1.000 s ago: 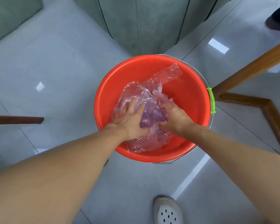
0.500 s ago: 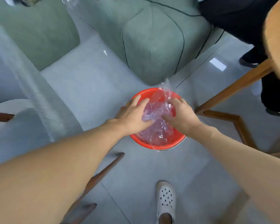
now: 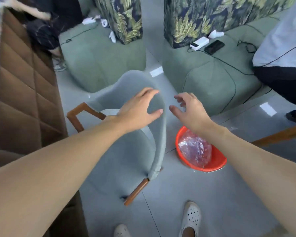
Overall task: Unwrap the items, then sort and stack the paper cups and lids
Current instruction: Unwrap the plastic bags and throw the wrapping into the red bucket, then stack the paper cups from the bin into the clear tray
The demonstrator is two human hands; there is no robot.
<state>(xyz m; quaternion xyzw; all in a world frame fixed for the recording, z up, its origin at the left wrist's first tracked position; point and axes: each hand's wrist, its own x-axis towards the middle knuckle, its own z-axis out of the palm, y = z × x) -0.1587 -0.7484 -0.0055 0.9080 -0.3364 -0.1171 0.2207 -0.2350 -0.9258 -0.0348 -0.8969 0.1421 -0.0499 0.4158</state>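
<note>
Left hand (image 3: 137,110), right hand (image 3: 190,112) lifted away; plastic wrapping (image 3: 195,151) crumpled in bucket (image 3: 220,162).

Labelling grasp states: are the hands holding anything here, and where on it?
Nothing is held. The left hand and right hand hover empty, fingers loosely spread; the plastic wrapping lies in the red bucket on the floor.

Two hands are in view, the left hand (image 3: 135,110) and the right hand (image 3: 190,112). There is one red basin (image 3: 218,165) with one bundle of crumpled clear wrap (image 3: 195,151), one grey chair (image 3: 126,159), two green poufs (image 3: 101,60) (image 3: 212,77), two leaf-patterned pillars (image 3: 121,17) (image 3: 203,17), two white shoes (image 3: 121,230) (image 3: 191,218), one white power bank (image 3: 199,43) and one black phone (image 3: 214,46)
</note>
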